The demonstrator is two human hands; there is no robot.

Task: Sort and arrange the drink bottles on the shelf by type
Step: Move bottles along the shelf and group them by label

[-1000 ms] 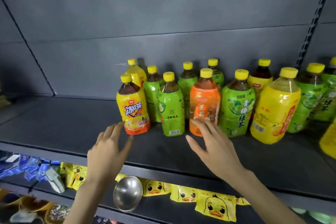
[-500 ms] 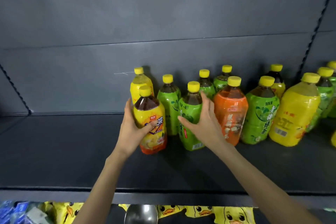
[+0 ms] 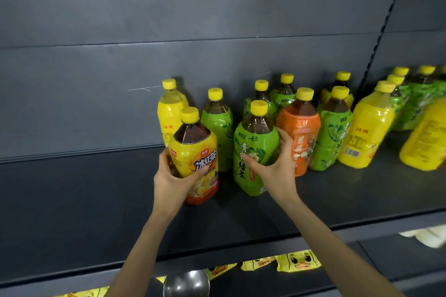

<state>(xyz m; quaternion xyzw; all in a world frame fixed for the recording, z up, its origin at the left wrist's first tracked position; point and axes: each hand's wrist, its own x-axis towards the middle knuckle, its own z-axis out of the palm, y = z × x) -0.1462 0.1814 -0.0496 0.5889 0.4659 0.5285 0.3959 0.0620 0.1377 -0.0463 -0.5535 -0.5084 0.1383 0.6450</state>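
Dark grey metal shelf [image 3: 96, 200], head view, one row of yellow-capped drink bottles on it. Landmark: orange-label tea bottle [image 3: 301, 132], upright, mid-row.

- Right hand [image 3: 277, 164]: just left of the orange-label tea bottle, wrapped round the lower half of a green-label green tea bottle [image 3: 253, 149]. Thumb across the front of the label, fingers behind, backs of the fingers against the landmark's side. Bottle leans slightly.
- Left hand [image 3: 172, 177]: further left of the landmark, past the green tea. Grips a yellow-label iced black tea bottle [image 3: 193, 149] with a red-orange base, thumb over the front. Dark liquid shows in the neck.
- Cannot tell whether either held bottle is lifted or resting on the shelf.
- Behind the iced black tea, far left of the landmark: a pale yellow juice bottle [image 3: 170, 108] by the back panel, and a second green-label bottle [image 3: 217, 123] beside it.
- Behind the landmark: more green-label bottles, partly hidden.
- Right of the landmark, touching it: green-label bottle [image 3: 330, 132]. Next along, a large yellow juice bottle [image 3: 364, 132], then further green and yellow bottles, blurred at the frame edge.
- Below the landmark, on the lower shelf: yellow duck-print packets [image 3: 299, 260] and a shiny metal scoop [image 3: 185, 282].
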